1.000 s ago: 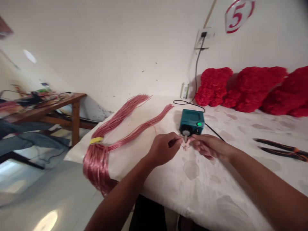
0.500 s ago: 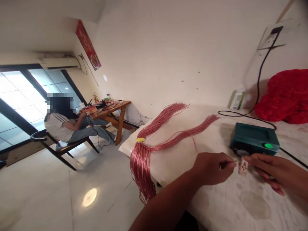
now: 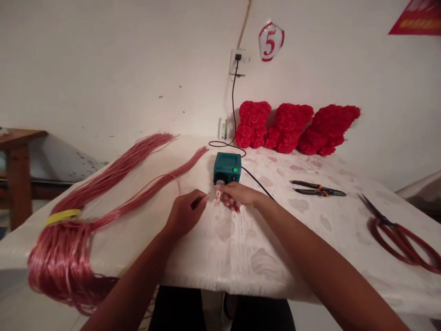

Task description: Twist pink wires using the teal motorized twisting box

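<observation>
My left hand (image 3: pixel 188 211) is closed in a pinch just left of the small machine. One pink wire (image 3: pixel 178 183) arcs from the bundle down behind this hand, and its tip at the fingers is too small to make out. My right hand (image 3: pixel 234 195) grips a small pale block with dark marks (image 3: pixel 217 196) between thumb and fingers, in front of the machine. The teal box-shaped machine (image 3: pixel 227 162) has a green button and a grey toothed wheel at its front. A large bundle of pink wires (image 3: pixel 62 248), tied with a yellow band (image 3: pixel 64 216), drapes over the table's left front edge.
Pliers (image 3: pixel 319 188) and large red-handled scissors (image 3: pixel 396 232) lie on the right. Red rose-covered figures (image 3: pixel 287 128) and a small white bottle (image 3: pixel 223 128) stand along the wall. A black cord (image 3: pixel 233 101) links the socket and the table. Another wooden table (image 3: pixel 19 151) is at left.
My view has swung right, bringing the tools and red figures into sight and leaving the seated person out of frame. Both hands keep their pinch before the machine.
</observation>
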`<state>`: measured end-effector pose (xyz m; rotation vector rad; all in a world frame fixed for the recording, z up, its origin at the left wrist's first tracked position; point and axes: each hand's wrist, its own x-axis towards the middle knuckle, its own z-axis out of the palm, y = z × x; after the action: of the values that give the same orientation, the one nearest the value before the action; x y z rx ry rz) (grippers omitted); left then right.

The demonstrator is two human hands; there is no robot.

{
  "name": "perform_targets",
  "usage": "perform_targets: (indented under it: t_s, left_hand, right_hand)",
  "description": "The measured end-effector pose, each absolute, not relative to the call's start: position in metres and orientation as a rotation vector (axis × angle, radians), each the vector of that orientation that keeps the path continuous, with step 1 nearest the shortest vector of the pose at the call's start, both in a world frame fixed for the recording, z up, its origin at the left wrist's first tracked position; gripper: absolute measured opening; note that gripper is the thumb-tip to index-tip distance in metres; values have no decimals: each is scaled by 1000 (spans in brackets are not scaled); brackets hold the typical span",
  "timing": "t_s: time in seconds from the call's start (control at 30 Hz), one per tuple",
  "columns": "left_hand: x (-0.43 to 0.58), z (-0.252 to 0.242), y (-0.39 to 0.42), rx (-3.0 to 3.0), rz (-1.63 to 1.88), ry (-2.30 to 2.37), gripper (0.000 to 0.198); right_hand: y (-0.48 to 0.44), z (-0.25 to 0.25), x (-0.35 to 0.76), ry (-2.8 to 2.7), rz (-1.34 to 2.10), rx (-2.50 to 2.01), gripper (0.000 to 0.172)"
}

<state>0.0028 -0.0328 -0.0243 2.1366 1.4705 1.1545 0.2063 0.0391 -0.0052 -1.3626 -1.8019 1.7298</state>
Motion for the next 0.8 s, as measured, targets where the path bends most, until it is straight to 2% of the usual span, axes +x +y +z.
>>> perform_targets:
  t_s: [0.27, 0.47, 0.8]
  left_hand:
    - [5, -20, -38, 2218, 1108, 1589, 20]
    - [19, -16, -46, 2248, 1034, 1677, 20]
    - [51, -26, -78, 2282, 1048, 1932, 15]
  right_hand:
    - [37, -8, 203, -1852, 1634, -1386, 59]
    - [41, -15, 204, -1913, 1528, -1406, 56]
    - [44, -21, 211, -1791, 1718, -1168, 49]
